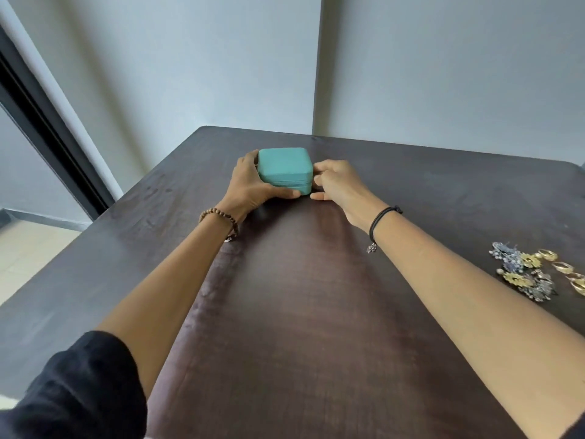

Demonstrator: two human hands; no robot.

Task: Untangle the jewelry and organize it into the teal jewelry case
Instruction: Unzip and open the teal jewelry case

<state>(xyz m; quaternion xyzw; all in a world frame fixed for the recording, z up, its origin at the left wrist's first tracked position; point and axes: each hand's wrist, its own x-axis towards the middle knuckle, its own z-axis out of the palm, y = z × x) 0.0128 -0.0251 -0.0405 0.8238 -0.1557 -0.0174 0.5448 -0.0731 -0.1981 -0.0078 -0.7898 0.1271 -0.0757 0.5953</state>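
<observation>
A small teal jewelry case (284, 167) with rounded corners stands closed on the dark wooden table (300, 296), towards the far side. My left hand (253, 185) wraps its left side, thumb along the front bottom edge. My right hand (338, 185) touches its right side, fingers curled at the zipper line. A heap of jewelry (535, 270) lies at the right edge: silver-blue floral pieces, gold flower pieces and several gold rings, bunched together.
Pale walls rise right behind the table's far edge. The table's left edge drops to a tiled floor beside a dark door frame (47, 137). Both wrists wear bracelets.
</observation>
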